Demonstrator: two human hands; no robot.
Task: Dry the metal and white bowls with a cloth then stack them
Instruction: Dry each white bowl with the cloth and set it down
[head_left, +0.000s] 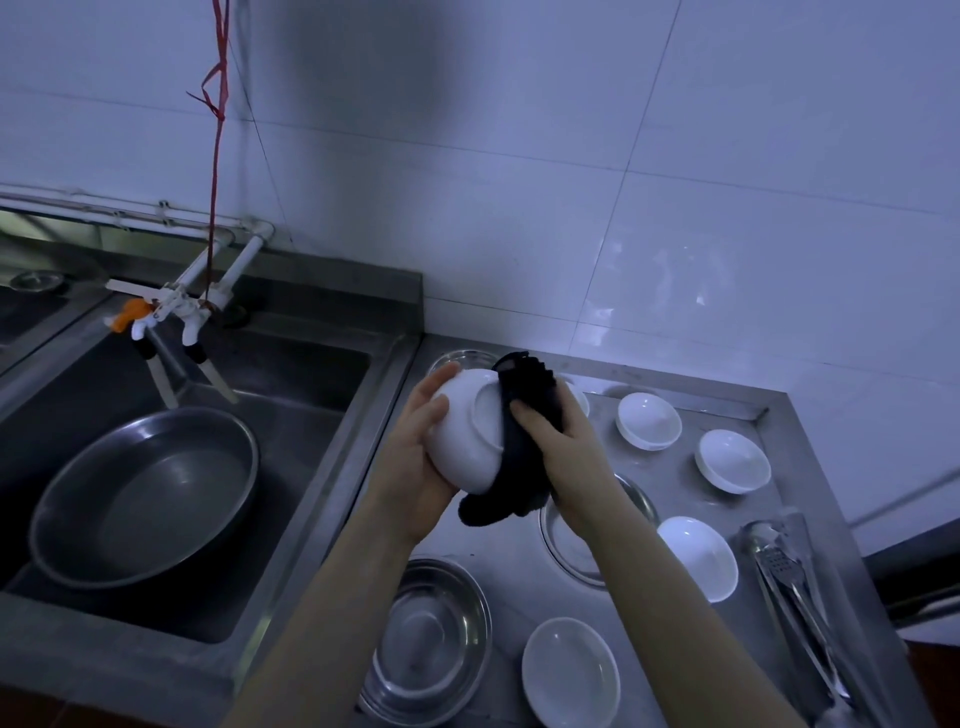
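Right now I am watching, through the head camera, a person drying a white bowl (470, 434) held above a steel counter (524, 551). Their left hand (421, 457) cups the upturned bowl, fingers curled over its rim. Their right hand (558, 441) presses a dark cloth (522, 415) against the bowl's underside, fingers wrapped round the fabric. Four white bowls and three metal bowls, one (431, 639) nearest, sit apart on the counter, none stacked. I judge drying is barely begun; next, the bowl needs turning to wipe inside.
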